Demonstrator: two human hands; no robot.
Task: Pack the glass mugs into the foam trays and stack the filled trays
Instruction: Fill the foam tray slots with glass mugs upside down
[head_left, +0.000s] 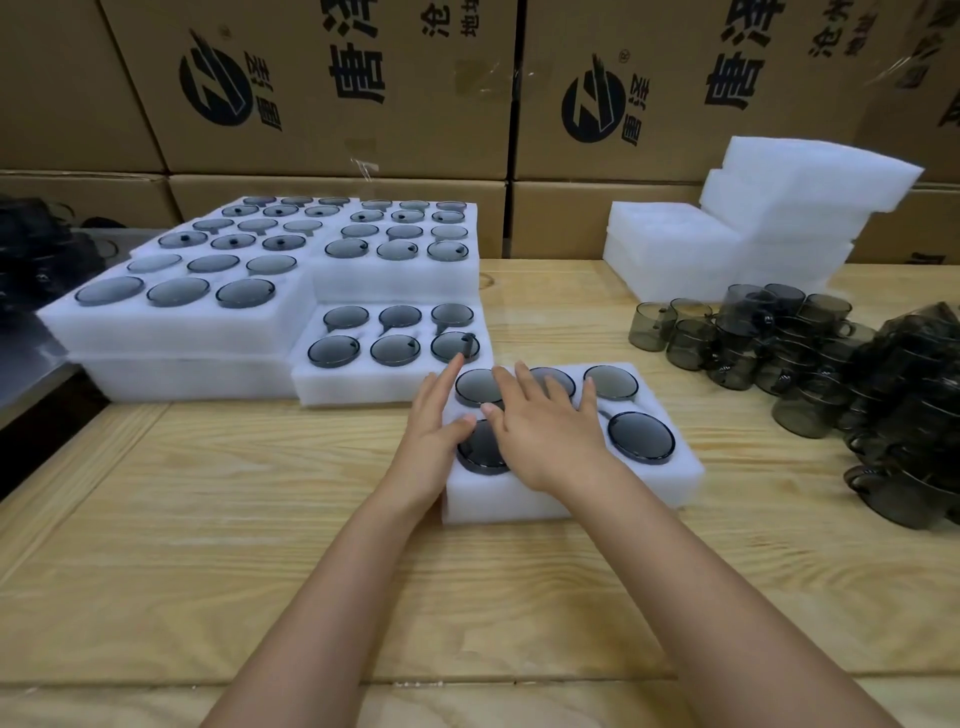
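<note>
Two tiers of printed cardboard boxes (322, 93) back the pale grained wooden counter (260, 493). At the left, filled trays (171, 332) stand stacked in soft white foam blocks, round pockets gripping each inverted mug so glass never meets glass. Empty trays (779, 208) wait at the right rear, and loose mugs (810, 364), smoky, cylindrical, handled, are heaped just in front of them within reach. The front tray (571, 493) lies centre, five dark glass bases showing; its sixth pocket is hidden. The left hand (436, 431) rests at its left edge and the right hand (545, 436) lies across its top, fingers (532, 384) straight and spread, gripping nothing, probably pressing the mugs home before the tray is stacked.
</note>
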